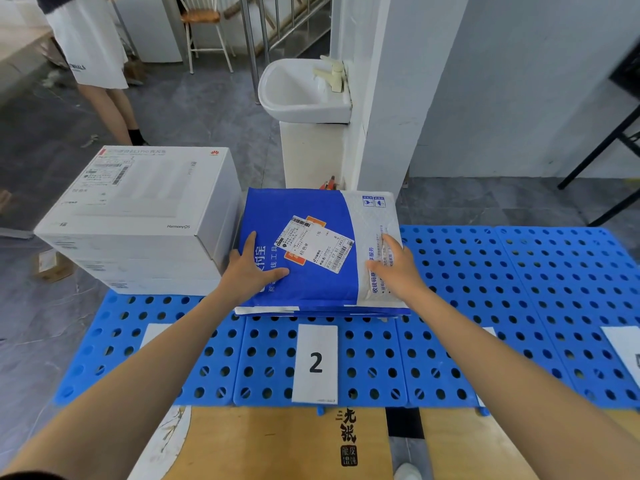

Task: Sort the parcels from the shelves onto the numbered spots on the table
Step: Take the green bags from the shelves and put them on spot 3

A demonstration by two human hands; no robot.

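A blue and white padded parcel [322, 216] with a shipping label lies on top of a stack of similar flat parcels, on the blue perforated table [519, 289] behind the white card marked 2 [315, 363]. My left hand [251, 271] rests flat on its blue left part, fingers straight. On the white right part lies my right hand [394, 268], fingers also straight. Left of the parcel stands a stack of large white boxes [138, 220], behind a partly hidden number card [154, 336].
More white number cards [623, 348] lie further right on the table. Behind it stand a white wash basin [304, 91] and a white pillar [381, 98]. A person stands at the far left, and a chair [204, 26] stands at the back. A wooden board [277, 445] lies below the table's near edge.
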